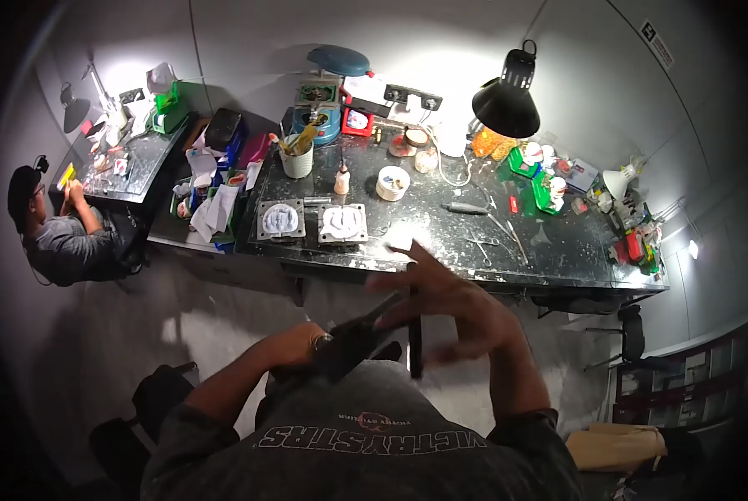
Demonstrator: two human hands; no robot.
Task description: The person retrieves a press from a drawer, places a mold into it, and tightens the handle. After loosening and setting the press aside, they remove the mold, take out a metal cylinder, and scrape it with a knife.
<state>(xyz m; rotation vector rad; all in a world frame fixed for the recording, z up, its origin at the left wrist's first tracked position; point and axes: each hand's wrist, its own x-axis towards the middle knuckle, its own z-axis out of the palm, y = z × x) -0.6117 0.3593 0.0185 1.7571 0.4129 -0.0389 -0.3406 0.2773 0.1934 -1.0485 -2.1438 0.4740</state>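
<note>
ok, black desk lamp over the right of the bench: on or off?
Cannot tell. The black desk lamp shows only its dark shade from above; the bulb is hidden. The wall behind is brightly lit, but the source isn't visible.

A: What is the person wearing?
B: A dark grey shirt point(366, 434) with sleeves pushed up near the elbows. White block letters run across the chest, seen upside down from the head camera, with smaller print above them.
A: Anything on the hands?
B: Both are bare.
</note>
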